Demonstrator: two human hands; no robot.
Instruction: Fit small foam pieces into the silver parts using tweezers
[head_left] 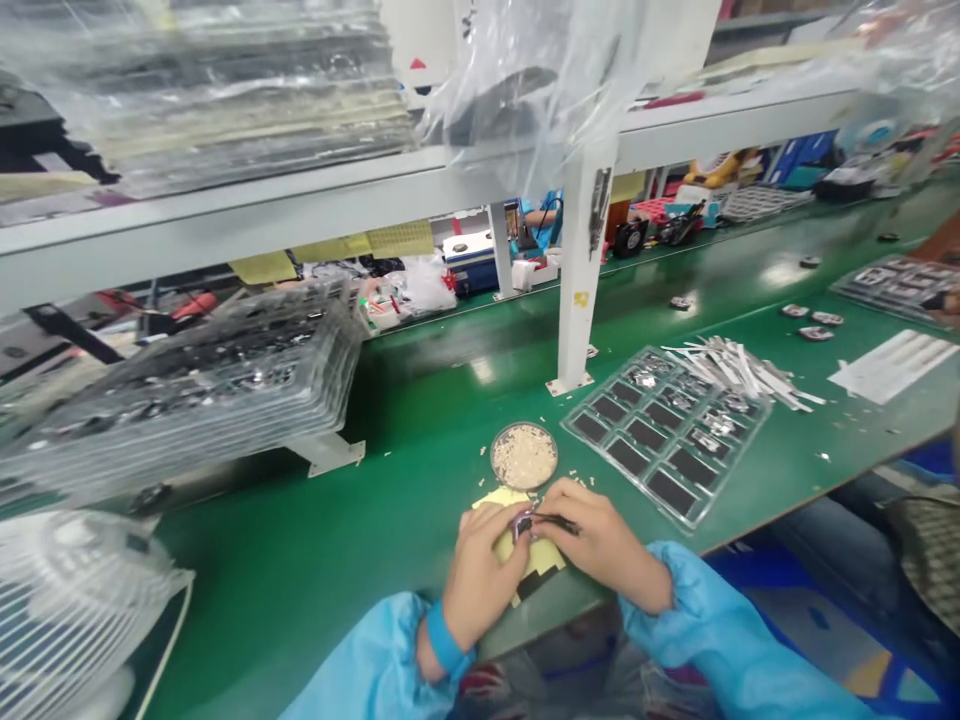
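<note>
My left hand (484, 570) pinches a small dark part with a shiny rim (523, 523) between thumb and fingers. Dark tweezers (556, 522) are gripped in my right hand (600, 530), their tips at the small part. Under both hands lies a yellow sheet (504, 497) with a black strip near its lower edge. Just beyond it stands a round dish (493, 462) filled with tiny cream-coloured pieces (527, 455). Some of these pieces are scattered around the dish. The exact kind of the small part is too small to make out.
A clear compartment tray (686, 520) with dark flat parts is at right, paper strips (739, 370) beside it. Stacked trays (300, 400) and a white fan (75, 600) stand left. A shelf post (576, 280) rises ahead. Another person's leg (832, 530) shows at right.
</note>
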